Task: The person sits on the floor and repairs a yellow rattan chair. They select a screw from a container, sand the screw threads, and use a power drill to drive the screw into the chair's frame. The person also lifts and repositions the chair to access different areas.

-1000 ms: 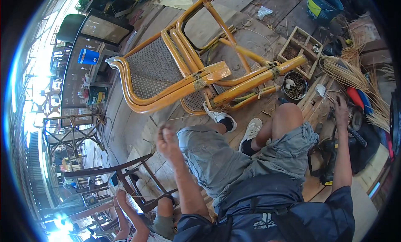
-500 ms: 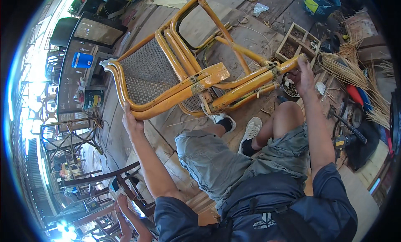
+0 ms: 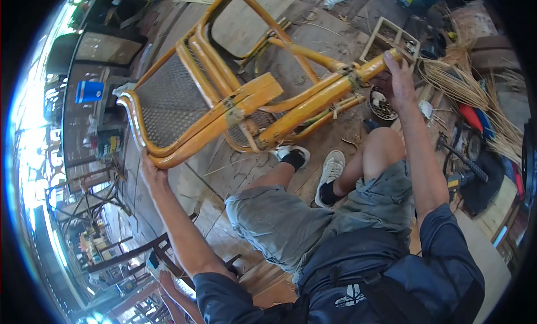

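A glossy yellow-orange rattan chair point(image 3: 254, 103) lies tipped on its side in front of me, its joints wrapped with cane binding. My left hand point(image 3: 154, 170) grips the curved lower corner of the frame that borders a woven cane panel point(image 3: 170, 100). At the other end, my right hand point(image 3: 400, 81) is closed around the tip of a thick rattan leg. Both arms are stretched wide, with the chair between them. The fingers of my left hand are partly hidden behind the frame.
Near my right hand are a divided wooden box point(image 3: 391, 39), a round container of small bits point(image 3: 382, 103) and bundled cane strands point(image 3: 456, 86). A hammer point(image 3: 467, 159) lies at the right. Dark chair frames and a blue cooler point(image 3: 89, 91) stand left. Another person's arms point(image 3: 178, 299) show lower left.
The chair has shifted left and slightly up in the picture, and both hands have moved with it, still gripping. The surroundings have shifted slightly too, as the view moved.
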The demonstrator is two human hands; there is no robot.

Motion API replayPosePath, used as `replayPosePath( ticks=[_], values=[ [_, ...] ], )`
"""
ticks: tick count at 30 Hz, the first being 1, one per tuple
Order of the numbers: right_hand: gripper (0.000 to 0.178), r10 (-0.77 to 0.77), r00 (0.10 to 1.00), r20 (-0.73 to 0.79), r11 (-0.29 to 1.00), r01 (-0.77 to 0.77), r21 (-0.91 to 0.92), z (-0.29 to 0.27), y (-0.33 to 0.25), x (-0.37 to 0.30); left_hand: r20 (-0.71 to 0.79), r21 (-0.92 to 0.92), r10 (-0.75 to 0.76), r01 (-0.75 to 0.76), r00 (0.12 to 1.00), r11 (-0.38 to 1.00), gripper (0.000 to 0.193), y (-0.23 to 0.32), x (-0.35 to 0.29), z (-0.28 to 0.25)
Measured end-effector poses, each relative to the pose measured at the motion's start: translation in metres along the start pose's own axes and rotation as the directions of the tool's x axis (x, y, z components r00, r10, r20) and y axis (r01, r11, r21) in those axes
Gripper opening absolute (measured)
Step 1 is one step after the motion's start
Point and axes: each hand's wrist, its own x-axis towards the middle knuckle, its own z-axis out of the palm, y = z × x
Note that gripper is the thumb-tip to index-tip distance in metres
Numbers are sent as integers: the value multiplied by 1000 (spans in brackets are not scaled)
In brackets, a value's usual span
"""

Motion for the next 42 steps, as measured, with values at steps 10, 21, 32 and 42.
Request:
replayPosePath(
  ticks=[10, 21, 32, 42],
  values=[
    [44, 27, 993, 116, 988, -8, -157, 34, -12, 31, -49, 106, 0, 5, 999, 994, 34, 24, 49, 34],
    [34, 43, 997, 62, 992, -35, -125, 73, 5, 68, 62, 177, -150, 137, 987, 975, 40, 48, 132, 45],
    [31, 76, 996, 54, 997, -76, 5, 42, 24, 32, 34, 82, -2, -1, 999, 997, 44, 20, 29, 21],
    [29, 164, 986, -30, 986, -164, -5, -49, 54, -18, -103, -58, 161, -167, 982, 984, 50, -46, -143, -30]
  ],
)
